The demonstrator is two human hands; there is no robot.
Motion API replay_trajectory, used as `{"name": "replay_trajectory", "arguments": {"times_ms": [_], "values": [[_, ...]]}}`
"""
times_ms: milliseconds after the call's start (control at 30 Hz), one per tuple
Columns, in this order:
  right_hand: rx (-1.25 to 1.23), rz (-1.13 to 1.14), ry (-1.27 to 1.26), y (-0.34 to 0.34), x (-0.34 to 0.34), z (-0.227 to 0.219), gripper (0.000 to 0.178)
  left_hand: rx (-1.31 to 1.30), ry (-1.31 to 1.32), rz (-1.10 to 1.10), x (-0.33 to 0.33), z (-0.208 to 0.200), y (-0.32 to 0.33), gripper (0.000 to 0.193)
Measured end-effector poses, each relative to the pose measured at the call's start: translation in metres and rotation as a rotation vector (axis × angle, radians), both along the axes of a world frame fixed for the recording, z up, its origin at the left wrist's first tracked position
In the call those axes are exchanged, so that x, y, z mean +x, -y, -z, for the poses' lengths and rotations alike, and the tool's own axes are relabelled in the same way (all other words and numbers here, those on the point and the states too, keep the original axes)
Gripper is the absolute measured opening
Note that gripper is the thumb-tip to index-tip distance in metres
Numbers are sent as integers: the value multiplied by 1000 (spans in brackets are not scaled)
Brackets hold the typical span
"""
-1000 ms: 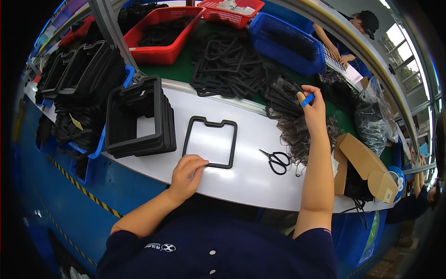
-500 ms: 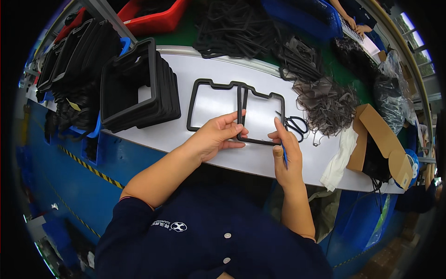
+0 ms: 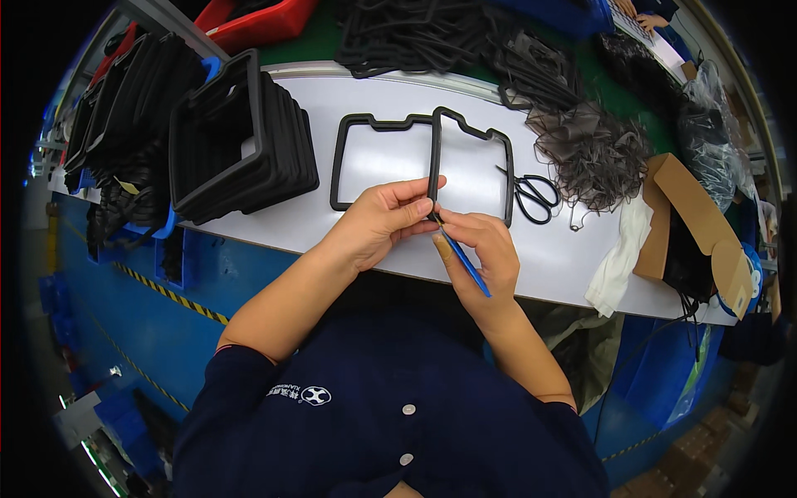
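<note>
My left hand [image 3: 380, 222] pinches the near left corner of a black rubber-like frame [image 3: 436, 148], holding it tilted up off the white table. In my right hand [image 3: 488, 256] is a slim blue-handled tool [image 3: 469, 267], gripped with its thin tip at that same corner. The tip is too small to make out, and fingers hide part of the corner. A second black frame [image 3: 338, 162] with a notched far side lies flat, just beyond my left hand. Black-handled scissors [image 3: 537, 200] rest to the right of the held frame.
A stack of black frames [image 3: 286, 149] stands at left on the white table [image 3: 320, 91]. Tangled dark trimmings [image 3: 589, 153], a white cloth [image 3: 616, 261] and an open cardboard box [image 3: 685, 203] are at right. More frames [image 3: 415, 33] are heaped beyond the table's far edge.
My right hand has moved left from the frame's near right side to its near left corner, bringing the blue tool's tip there. The held frame has turned and tilted more steeply.
</note>
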State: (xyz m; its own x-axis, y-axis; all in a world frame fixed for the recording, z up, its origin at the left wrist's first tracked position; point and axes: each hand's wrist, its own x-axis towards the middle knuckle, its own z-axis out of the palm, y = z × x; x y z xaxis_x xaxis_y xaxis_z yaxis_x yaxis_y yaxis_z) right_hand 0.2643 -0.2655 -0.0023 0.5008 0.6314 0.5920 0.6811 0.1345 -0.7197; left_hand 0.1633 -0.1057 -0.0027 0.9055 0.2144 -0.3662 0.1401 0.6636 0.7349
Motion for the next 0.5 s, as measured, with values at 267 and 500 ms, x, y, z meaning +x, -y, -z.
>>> {"name": "replay_trajectory", "arguments": {"times_ms": [267, 500], "values": [[4, -5, 123, -2, 1, 3, 29, 15, -5, -16, 2, -2, 2, 41], [-30, 9, 314, 1, 6, 9, 25, 45, -19, 2, 2, 0, 4, 41]]}}
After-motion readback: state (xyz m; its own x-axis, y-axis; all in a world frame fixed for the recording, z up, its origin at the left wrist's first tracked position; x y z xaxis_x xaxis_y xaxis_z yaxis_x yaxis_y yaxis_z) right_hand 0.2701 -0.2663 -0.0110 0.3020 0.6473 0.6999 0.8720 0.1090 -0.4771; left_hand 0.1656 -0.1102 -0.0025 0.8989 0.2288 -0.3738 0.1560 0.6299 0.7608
